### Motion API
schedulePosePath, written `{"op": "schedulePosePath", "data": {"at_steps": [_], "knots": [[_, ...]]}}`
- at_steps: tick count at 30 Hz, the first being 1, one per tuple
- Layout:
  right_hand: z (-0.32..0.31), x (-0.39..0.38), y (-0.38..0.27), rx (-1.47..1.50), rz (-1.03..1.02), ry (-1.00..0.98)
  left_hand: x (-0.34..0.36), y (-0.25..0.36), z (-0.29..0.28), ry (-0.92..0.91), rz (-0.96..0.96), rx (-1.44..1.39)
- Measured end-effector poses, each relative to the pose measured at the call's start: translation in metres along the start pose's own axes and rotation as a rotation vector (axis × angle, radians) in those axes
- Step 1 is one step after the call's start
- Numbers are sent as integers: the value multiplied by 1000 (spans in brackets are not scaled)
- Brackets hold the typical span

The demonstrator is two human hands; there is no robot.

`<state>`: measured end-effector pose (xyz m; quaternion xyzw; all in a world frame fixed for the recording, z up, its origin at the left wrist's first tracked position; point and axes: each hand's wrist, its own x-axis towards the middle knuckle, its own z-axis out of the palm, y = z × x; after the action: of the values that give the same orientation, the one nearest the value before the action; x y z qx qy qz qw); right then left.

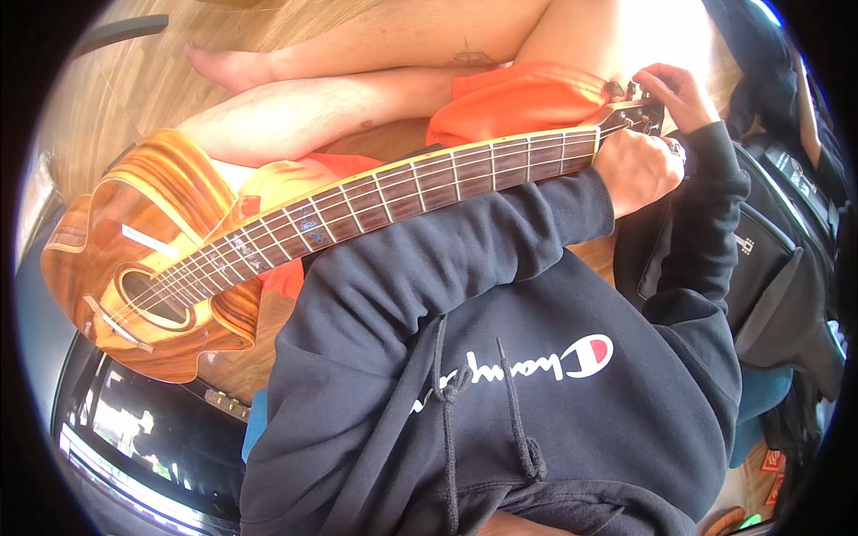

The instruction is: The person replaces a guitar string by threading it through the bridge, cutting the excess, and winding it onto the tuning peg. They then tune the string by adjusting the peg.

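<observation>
The guitar (pixel 391 190) lies in front of the torso, its long axis running left and slightly nearer from the headstock (pixel 652 117) to the body. Beyond the headstock, the right hand (pixel 684 95) has its grip bent narrow by the tuning pegs (pixel 614 90); pinching one, I cannot tell. Nearer side, the left hand (pixel 636 170) is curled tight against the headstock, its contents hidden.

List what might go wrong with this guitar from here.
1. With the right hand at the tuning pegs, an excessive turn might snap the strings.
2. The left hand is also by the headstock; neither steadies the guitar body, which might slide.
3. That body appears near a glossy black object, gap unclear; a swing might scratch it.
</observation>
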<state>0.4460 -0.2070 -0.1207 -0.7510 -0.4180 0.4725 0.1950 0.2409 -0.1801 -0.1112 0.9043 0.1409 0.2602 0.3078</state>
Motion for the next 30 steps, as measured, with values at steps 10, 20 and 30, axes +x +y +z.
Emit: {"op": "schedulePosePath", "data": {"at_steps": [10,20,30], "knots": [[9,8,10,-96,14,134,0,2,-2,-12,-14,-40],[2,-4,-23,58,84,35,-3,1,-2,2,-16,-47],[20,5,-2,-30,72,194,-2,1,-5,-15,-10,-40]]}}
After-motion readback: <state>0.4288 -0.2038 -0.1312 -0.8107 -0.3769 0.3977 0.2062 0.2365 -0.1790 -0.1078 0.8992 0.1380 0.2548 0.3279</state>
